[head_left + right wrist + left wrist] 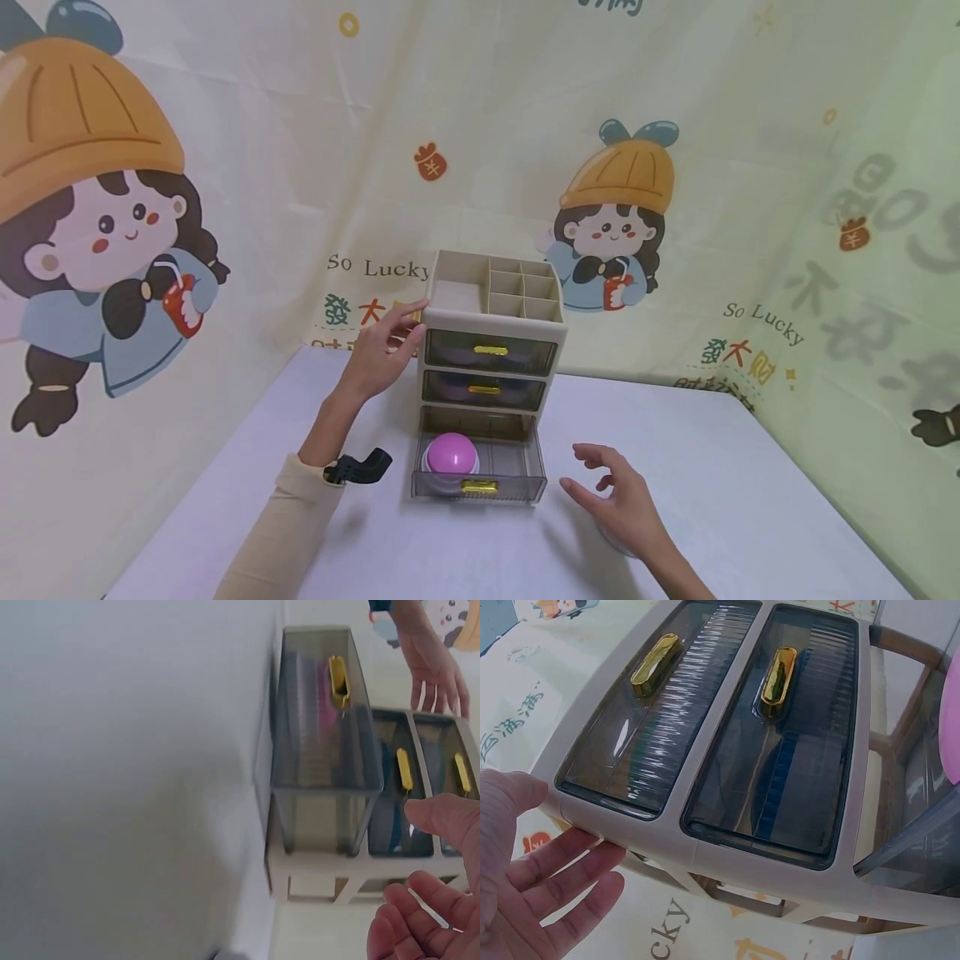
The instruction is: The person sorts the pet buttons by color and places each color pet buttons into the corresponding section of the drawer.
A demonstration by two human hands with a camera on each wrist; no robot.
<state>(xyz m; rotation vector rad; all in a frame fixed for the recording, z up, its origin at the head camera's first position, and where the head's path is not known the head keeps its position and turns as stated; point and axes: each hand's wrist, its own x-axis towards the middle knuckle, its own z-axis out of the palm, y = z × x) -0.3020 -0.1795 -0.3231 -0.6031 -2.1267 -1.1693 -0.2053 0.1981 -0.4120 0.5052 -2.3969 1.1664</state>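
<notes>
A beige desktop drawer organizer [491, 319] stands on the table with its bottom drawer [510, 458] pulled out. Inside that drawer, at its left, sits a round object with a pink domed top [453, 455]. The two smoky drawers above are closed and have gold handles [778, 681]. My left hand [381, 350] rests against the organizer's upper left side, thumb by the front edge and fingers [574, 874] along the side. To the right of the open drawer, my right hand [617, 500] hovers apart from it, fingers loosely bent and holding nothing.
The organizer's top has one large compartment [459, 293] and several small ones. A pale rounded thing [619, 546] lies on the white table [720, 483], mostly hidden under my right hand. A printed cloth [487, 125] hangs behind and at both sides.
</notes>
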